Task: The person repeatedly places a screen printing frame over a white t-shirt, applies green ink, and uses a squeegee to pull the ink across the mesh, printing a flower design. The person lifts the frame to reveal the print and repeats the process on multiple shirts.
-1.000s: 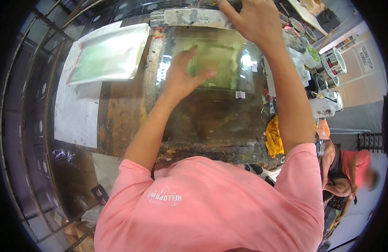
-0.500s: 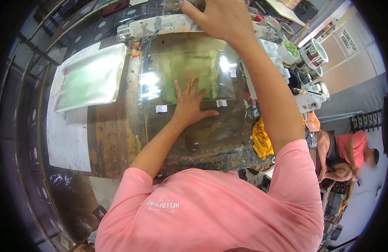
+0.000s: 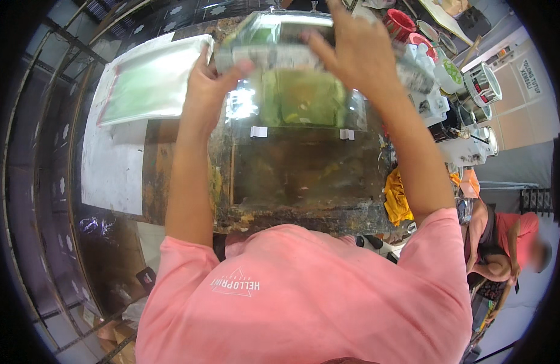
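A screen-printing frame (image 3: pixel 266 59) with a pale, paint-smeared near bar hangs tilted over the far part of the work board. Behind that bar its green mesh (image 3: pixel 261 36) shows. My left hand (image 3: pixel 208 85) is closed at the bar's left end, thumb in front and the other fingers mostly hidden. Over the bar's right half is my right hand (image 3: pixel 362 57), thumb held apart; motion blurs its fingers, so its grip cannot be made out. Beneath the frame lies a clear plastic sheet (image 3: pixel 355 115) over a greenish patch, by small white tabs (image 3: pixel 259 131).
A stack of clear plastic sheets (image 3: pixel 149 85) rests on white paper (image 3: pixel 113 176) at left. Along the right stand tubs and cans (image 3: pixel 480 85), with a yellow cloth (image 3: pixel 397 197) nearer. Another person (image 3: pixel 513 236) sits at far right.
My left hand has lifted off the plastic sheet and gone up to the frame's left end. The near bar has come closer and lower, covering part of the sheet. The view has shifted.
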A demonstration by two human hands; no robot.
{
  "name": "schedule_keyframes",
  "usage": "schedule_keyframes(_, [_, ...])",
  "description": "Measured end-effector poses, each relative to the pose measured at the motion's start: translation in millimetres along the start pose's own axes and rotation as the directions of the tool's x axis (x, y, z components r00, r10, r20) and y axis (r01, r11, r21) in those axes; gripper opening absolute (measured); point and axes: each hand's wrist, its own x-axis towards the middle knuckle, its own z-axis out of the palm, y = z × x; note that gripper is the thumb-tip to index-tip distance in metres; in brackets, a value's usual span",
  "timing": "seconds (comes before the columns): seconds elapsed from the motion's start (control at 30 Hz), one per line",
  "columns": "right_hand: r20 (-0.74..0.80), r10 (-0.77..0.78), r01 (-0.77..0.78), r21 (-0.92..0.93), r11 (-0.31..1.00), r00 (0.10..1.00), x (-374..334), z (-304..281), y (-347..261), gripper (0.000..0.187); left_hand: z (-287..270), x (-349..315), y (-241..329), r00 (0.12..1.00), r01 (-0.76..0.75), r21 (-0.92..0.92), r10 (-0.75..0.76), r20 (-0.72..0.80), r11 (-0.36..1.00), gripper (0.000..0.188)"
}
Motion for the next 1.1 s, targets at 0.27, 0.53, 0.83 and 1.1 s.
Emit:
schedule_keyframes(0.27, [0.597, -0.045, -0.2, 0.338, 0.92, 0.801, -104.3, 44.1, -2.6, 0.042, -22.6, -70.6, -142.2, 0.978, -0.133, 0.838, 0.205, 0.026, 0.53, 0.093])
schedule_keyframes(0.53, [0.545, -0.005, -0.139, 0.224, 0.965, 0.838, -155.2, 64.3, -35.0, 0.031, -23.9, -78.0, -154.6, 0.982, -0.135, 0.896, 0.179, 0.063, 0.422, 0.11])
schedule_keyframes(0.83, [0.333, -0.027, -0.006, 0.098, 0.995, 0.943, -67.7, 192.7, 57.3, 0.041, -23.5, -76.9, -148.6, 0.98, -0.145, 0.893, 0.185, 0.071, 0.426, 0.113])
schedule_keyframes(1.1, [0.644, -0.034, -0.108, 0.179, 0.978, 0.764, 35.5, 205.0, 112.7, 0.06, -24.3, -78.6, -155.0, 0.972, -0.15, 0.855, 0.231, 0.036, 0.497, 0.118])
